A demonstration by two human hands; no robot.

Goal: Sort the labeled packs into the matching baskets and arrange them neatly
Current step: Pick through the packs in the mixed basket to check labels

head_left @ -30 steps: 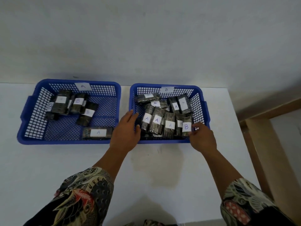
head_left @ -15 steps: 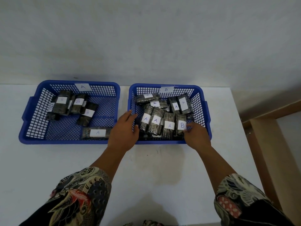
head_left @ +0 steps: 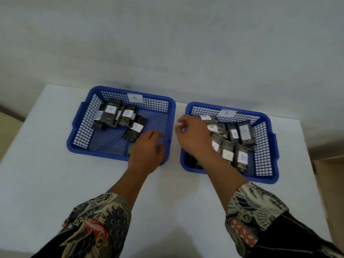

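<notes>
Flanking hands: two baskets [head_left: 121, 151], both stocked.

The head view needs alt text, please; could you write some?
A person's left hand reaches into basket A, holding B-labelled packs, while the right hand hovers over basket B, full of mixed packs, on a white table.

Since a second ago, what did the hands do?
The left hand moved from the gap between the baskets into basket A, over the pack at its front. The right hand let go of the B pack and swung left across basket B. Whether it holds anything is unclear. The B packs in basket A stayed.
</notes>
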